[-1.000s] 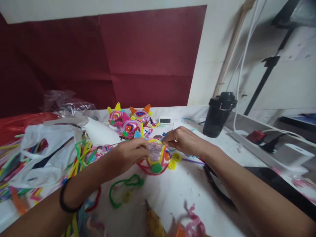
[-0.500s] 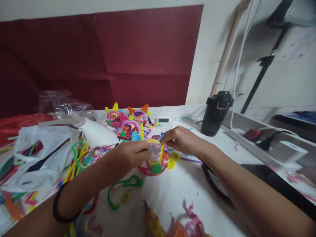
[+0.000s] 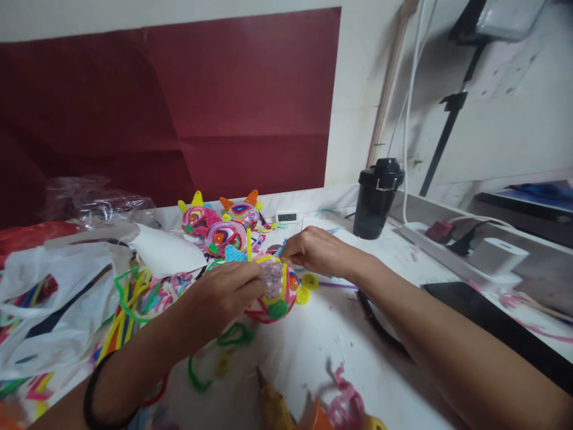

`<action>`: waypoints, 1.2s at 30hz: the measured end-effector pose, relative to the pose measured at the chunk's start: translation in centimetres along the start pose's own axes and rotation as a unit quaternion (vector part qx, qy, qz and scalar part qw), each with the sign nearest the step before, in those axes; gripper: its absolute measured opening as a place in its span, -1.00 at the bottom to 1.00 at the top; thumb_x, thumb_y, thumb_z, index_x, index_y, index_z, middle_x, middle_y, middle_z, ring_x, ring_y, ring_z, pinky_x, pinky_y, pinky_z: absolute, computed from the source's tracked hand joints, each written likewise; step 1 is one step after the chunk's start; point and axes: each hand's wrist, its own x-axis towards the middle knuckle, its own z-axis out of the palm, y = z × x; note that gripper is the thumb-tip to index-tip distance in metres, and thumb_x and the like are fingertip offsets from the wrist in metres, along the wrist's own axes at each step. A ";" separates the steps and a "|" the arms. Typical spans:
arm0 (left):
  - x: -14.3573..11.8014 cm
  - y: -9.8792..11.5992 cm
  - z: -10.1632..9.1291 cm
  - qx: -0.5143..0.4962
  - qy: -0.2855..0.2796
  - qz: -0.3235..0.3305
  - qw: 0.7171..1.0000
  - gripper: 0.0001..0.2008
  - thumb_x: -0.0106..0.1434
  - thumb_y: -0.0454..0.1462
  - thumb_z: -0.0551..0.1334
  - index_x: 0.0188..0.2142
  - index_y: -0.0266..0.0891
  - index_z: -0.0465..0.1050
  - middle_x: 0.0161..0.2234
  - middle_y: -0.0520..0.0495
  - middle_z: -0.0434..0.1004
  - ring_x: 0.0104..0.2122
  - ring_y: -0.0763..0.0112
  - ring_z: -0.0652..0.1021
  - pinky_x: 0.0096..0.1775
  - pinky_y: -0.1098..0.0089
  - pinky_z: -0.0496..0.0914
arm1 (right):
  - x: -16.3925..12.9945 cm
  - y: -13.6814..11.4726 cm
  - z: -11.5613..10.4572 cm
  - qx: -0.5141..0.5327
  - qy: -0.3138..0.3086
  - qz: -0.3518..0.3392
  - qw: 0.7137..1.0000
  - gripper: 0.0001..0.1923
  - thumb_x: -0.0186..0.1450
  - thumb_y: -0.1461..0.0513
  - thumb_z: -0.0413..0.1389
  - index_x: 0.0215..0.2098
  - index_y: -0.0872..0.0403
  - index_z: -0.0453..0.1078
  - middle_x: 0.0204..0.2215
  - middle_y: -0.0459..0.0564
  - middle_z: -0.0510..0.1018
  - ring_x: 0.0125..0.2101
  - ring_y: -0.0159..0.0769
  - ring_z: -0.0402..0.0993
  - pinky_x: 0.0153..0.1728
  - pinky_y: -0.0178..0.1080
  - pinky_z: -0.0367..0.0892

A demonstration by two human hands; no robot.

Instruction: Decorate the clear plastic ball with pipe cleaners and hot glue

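Down at the near edge, a yellow tool [image 3: 274, 406] with a dark pointy tip lies by some curly pink pipe cleaners [image 3: 344, 397]. Just past them, white tabletop [image 3: 313, 343] shows up to the round animal head [image 3: 277, 295], so there is a bit of room there. A bent green pipe cleaner [image 3: 236, 334] lies in front of the left hand [image 3: 235, 286]. The head sits on the table between both hands. The left fingers are bunched at its left side; I cannot tell what they pinch. The right hand [image 3: 311, 251] has its fingertips close together at the top, by a small blue bit; I cannot tell if they hold it. Two yellow coils [image 3: 306, 288] lie just right of the head. The left side is crowded with a white plastic bag [image 3: 67, 298] and pipe cleaners. A black flat thing [image 3: 496, 328] lies near the right arm. Farther back are three more animal heads [image 3: 224, 236], a little clock [image 3: 286, 217] and a black cup [image 3: 376, 200]. Low walls edge the table at the back and right. Dark red paper [image 3: 250, 89] hangs on the pale wall [image 3: 358, 71].
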 end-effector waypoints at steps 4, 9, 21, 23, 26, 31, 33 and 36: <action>0.0 -0.1 0.3 0.001 0.015 0.018 1.000 -0.70 0.47 -0.38 -0.06 -0.25 -0.25 0.43 -0.32 -0.04 0.53 -0.34 0.40 0.53 -0.29 0.43 0.43 | -0.1 -0.2 -0.2 -0.020 -0.002 0.010 1.000 -0.77 0.18 0.46 0.08 -0.50 0.10 0.51 -0.51 -0.07 0.55 -0.51 -0.41 0.29 -0.48 -0.30 -0.08; -0.1 0.0 0.3 -0.002 0.014 0.023 1.000 -0.69 0.50 -0.34 -0.11 -0.19 -0.24 0.40 -0.26 -0.06 0.54 -0.28 0.38 0.55 -0.23 0.41 0.45 | -0.1 -0.4 -0.3 -0.029 0.006 0.002 1.000 -0.77 0.19 0.45 0.10 -0.51 0.10 0.50 -0.51 -0.06 0.56 -0.51 -0.40 0.28 -0.49 -0.30 -0.09; -0.2 -0.2 0.1 -0.020 0.022 0.026 0.999 -0.67 0.50 -0.34 -0.09 -0.18 -0.24 0.45 -0.28 -0.04 0.54 -0.30 0.42 0.54 -0.23 0.46 0.43 | -0.2 0.0 -0.6 0.019 -0.012 -0.014 1.000 -0.77 0.16 0.49 0.10 -0.49 0.11 0.51 -0.50 -0.07 0.56 -0.48 -0.39 0.33 -0.45 -0.34 0.03; -0.1 -0.3 0.1 -0.025 0.020 0.024 0.999 -0.68 0.50 -0.35 -0.08 -0.20 -0.23 0.45 -0.29 -0.04 0.54 -0.33 0.43 0.53 -0.25 0.47 0.42 | -0.2 0.3 -0.4 0.030 -0.013 -0.016 0.999 -0.77 0.15 0.50 0.09 -0.49 0.11 0.50 -0.50 -0.08 0.56 -0.48 -0.40 0.34 -0.44 -0.34 0.04; -0.1 -0.4 -0.1 -0.031 0.020 0.025 0.999 -0.69 0.48 -0.35 -0.05 -0.22 -0.24 0.46 -0.30 -0.04 0.54 -0.36 0.44 0.52 -0.27 0.47 0.41 | -0.1 0.4 -0.4 0.041 -0.011 -0.018 0.999 -0.77 0.16 0.50 0.10 -0.46 0.11 0.51 -0.47 -0.07 0.59 -0.45 -0.39 0.38 -0.45 -0.35 0.05; -0.2 -0.5 0.1 -0.062 0.027 0.016 0.998 -0.74 0.44 -0.42 0.00 -0.20 -0.22 0.45 -0.29 -0.02 0.52 -0.34 0.45 0.52 -0.27 0.49 0.40 | -0.1 -0.4 -0.7 -0.012 -0.019 -0.016 1.000 -0.78 0.20 0.46 0.10 -0.45 0.10 0.52 -0.44 -0.04 0.61 -0.45 -0.37 0.40 -0.48 -0.33 0.00; -0.3 -0.6 0.2 -0.078 0.021 0.003 0.997 -0.73 0.40 -0.48 0.01 -0.22 -0.22 0.44 -0.31 0.00 0.51 -0.36 0.46 0.50 -0.30 0.50 0.39 | -0.1 -1.0 -0.9 -0.046 -0.019 -0.009 0.999 -0.79 0.24 0.43 0.11 -0.41 0.10 0.55 -0.37 0.00 0.65 -0.40 -0.33 0.44 -0.48 -0.31 -0.02; -0.5 -0.8 0.4 -0.102 -0.012 -0.034 0.994 -0.70 0.37 -0.50 0.00 -0.30 -0.21 0.44 -0.36 0.01 0.47 -0.40 0.46 0.48 -0.35 0.50 0.37 | -0.1 -1.7 -1.1 -0.082 -0.033 0.008 0.996 -0.80 0.27 0.40 0.11 -0.36 0.09 0.58 -0.29 0.06 0.67 -0.33 -0.27 0.49 -0.48 -0.27 -0.05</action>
